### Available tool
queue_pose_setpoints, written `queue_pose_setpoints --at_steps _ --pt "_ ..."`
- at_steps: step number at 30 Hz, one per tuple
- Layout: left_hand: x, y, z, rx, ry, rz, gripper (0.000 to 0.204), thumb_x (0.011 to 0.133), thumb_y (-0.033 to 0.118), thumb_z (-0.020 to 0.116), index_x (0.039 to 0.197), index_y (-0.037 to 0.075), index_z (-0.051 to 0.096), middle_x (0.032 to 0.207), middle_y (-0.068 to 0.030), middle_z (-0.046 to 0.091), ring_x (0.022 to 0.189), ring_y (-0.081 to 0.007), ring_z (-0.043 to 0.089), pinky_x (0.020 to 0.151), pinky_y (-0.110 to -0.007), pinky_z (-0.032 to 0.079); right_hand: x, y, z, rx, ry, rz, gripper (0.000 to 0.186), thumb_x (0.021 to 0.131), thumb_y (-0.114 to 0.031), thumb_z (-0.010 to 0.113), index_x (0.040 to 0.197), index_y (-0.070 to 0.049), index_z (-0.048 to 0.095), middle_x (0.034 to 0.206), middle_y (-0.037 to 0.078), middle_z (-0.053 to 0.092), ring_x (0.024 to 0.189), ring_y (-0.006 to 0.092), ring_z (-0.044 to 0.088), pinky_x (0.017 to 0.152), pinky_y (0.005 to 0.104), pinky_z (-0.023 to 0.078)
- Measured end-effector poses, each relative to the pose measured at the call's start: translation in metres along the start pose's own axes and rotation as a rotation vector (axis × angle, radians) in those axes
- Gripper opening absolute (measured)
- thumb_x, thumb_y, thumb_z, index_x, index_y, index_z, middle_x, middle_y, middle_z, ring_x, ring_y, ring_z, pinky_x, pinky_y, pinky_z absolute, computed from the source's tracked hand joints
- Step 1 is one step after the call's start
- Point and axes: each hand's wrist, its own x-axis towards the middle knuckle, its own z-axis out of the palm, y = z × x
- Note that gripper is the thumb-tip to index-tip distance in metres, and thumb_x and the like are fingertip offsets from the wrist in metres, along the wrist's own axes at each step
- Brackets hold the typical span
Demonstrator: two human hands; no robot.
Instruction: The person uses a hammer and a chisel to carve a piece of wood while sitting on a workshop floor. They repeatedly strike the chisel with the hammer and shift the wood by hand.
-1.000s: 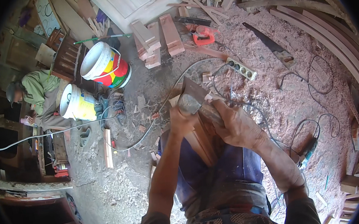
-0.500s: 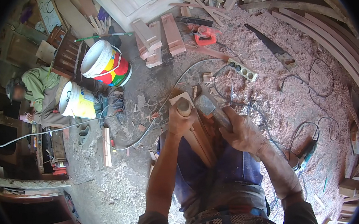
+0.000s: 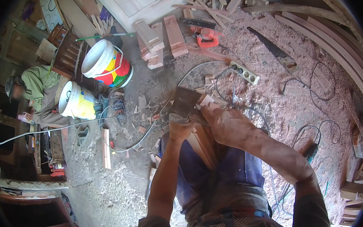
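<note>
My left hand (image 3: 180,128) is closed in a fist near the far end of a reddish wooden piece (image 3: 204,146) that lies between my thighs. The round-ended wooden handle in that fist is now covered from above. Over it sits the dark, flat, square-ended head of a mallet-like tool (image 3: 185,102); whether they touch, I cannot tell. My right hand (image 3: 229,124) grips this tool, its fingers wrapped round the handle part beside the head. A pale cut end of wood (image 3: 207,99) shows just beyond my right fingers.
A white power strip (image 3: 244,72) with cables lies ahead, a handsaw (image 3: 274,48) to its right. Farther off are a red power tool (image 3: 206,37) and cut boards (image 3: 175,35). Two buckets (image 3: 100,60) stand left, near a seated person (image 3: 41,90). Shavings (image 3: 313,103) cover the right floor.
My right hand has swung the tool leftward, and its head now covers the round handle end in my left hand. The left fist has stayed nearly in place.
</note>
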Motion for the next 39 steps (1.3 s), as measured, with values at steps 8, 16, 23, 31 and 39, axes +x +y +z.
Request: queue_pose_setpoints --at_steps 8,16,23,31,39 --pt "-0.011 -0.021 -0.006 0.136 0.036 0.115 0.028 0.08 0.012 0.081 0.105 0.006 0.069 0.094 -0.0063 0.071 0.09 -0.0222 0.069 0.082 -0.039 0.054 -0.006 -0.032 -0.052 0.077 0.273 -0.187 0.044 0.089 -0.009 0.058 0.129 -0.001 0.043 0.085 0.019 0.067 0.071 0.0394 0.07 0.06 0.0461 0.058" --pt "-0.017 -0.032 -0.004 0.015 0.053 0.107 0.024 0.078 0.008 0.079 0.1 0.006 0.069 0.096 -0.0065 0.072 0.088 -0.0223 0.07 0.08 -0.035 0.055 -0.007 -0.004 -0.017 -0.004 0.11 -0.118 0.034 0.088 -0.009 0.059 0.119 -0.002 0.047 0.088 0.02 0.068 0.075 0.0385 0.071 0.063 0.0452 0.059" --pt "-0.019 -0.037 -0.003 0.278 -0.036 0.201 0.034 0.077 0.007 0.082 0.108 0.005 0.067 0.103 -0.0078 0.071 0.094 -0.0195 0.069 0.085 -0.033 0.055 -0.004 -0.007 0.001 -0.059 0.065 -0.104 0.046 0.088 -0.009 0.059 0.131 -0.002 0.046 0.094 0.018 0.069 0.08 0.039 0.072 0.066 0.0459 0.06" --pt "-0.018 -0.033 0.001 0.169 0.047 0.088 0.034 0.075 0.003 0.074 0.108 0.001 0.067 0.099 -0.0077 0.072 0.091 -0.0172 0.07 0.084 -0.032 0.054 -0.025 0.019 0.022 0.213 0.08 -0.004 0.043 0.087 -0.008 0.058 0.128 -0.003 0.045 0.088 0.023 0.07 0.081 0.0426 0.07 0.072 0.0509 0.058" --pt "0.046 0.007 -0.007 0.167 0.091 0.057 0.033 0.076 0.009 0.075 0.107 0.002 0.069 0.079 -0.0067 0.071 0.072 -0.0172 0.069 0.068 -0.033 0.055 -0.016 0.018 -0.024 0.451 0.214 0.206 0.043 0.085 -0.007 0.06 0.126 0.001 0.048 0.086 0.029 0.067 0.079 0.0478 0.068 0.07 0.0542 0.057"
